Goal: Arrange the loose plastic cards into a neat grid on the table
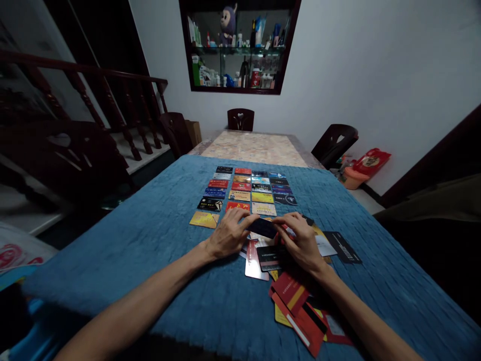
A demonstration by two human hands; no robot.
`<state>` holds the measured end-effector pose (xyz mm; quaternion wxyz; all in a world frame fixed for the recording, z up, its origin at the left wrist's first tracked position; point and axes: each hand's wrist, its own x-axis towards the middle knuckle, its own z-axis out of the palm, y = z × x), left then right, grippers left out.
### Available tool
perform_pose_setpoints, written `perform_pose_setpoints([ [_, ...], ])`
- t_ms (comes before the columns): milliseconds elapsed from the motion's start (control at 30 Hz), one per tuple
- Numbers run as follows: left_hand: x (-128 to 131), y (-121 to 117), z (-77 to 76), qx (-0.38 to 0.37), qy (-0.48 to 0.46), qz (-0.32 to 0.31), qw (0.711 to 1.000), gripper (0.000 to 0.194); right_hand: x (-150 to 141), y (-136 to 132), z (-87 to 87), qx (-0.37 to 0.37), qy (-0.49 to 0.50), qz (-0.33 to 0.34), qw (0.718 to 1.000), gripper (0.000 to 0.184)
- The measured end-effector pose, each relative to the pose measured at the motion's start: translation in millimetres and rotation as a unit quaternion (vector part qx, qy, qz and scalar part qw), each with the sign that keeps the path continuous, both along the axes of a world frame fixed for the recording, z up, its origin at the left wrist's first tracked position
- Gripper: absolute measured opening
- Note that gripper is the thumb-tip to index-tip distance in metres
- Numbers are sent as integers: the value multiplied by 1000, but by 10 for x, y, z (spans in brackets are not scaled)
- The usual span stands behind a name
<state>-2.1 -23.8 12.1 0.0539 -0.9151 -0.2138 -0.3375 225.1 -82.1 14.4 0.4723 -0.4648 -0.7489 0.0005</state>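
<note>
My left hand (229, 233) and my right hand (300, 240) meet over the middle of a blue cloth (150, 240) and together pinch a dark card (263, 227) by its two ends, just above the cloth. Under and beside the hands lies a loose heap of cards (300, 306), mostly red, yellow and black, spreading toward my right forearm. Beyond the hands several cards are laid out in a neat grid (248, 190) of rows and columns, face up. A gold card (204, 219) marks the grid's near left corner.
The blue cloth covers the near part of a long table; its bare marbled top (255, 148) shows farther back. Dark chairs (240, 119) stand around it. A wooden stair railing (93, 90) runs at left, a wall shelf of bottles (236, 50) at the back.
</note>
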Motion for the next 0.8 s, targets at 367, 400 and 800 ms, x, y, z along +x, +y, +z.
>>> perform_pose_setpoints([
  [367, -14, 16, 41, 47, 45, 3, 998, 35, -9, -14, -17, -2, -104, -27, 994, 21],
  [400, -23, 23, 45, 43, 49, 6, 998, 36, -17, -24, -15, 0, -127, -34, 991, 23],
  [800, -107, 74, 30, 16, 67, 26, 997, 46, -97, -54, -34, 51, -302, -115, 945, 41],
])
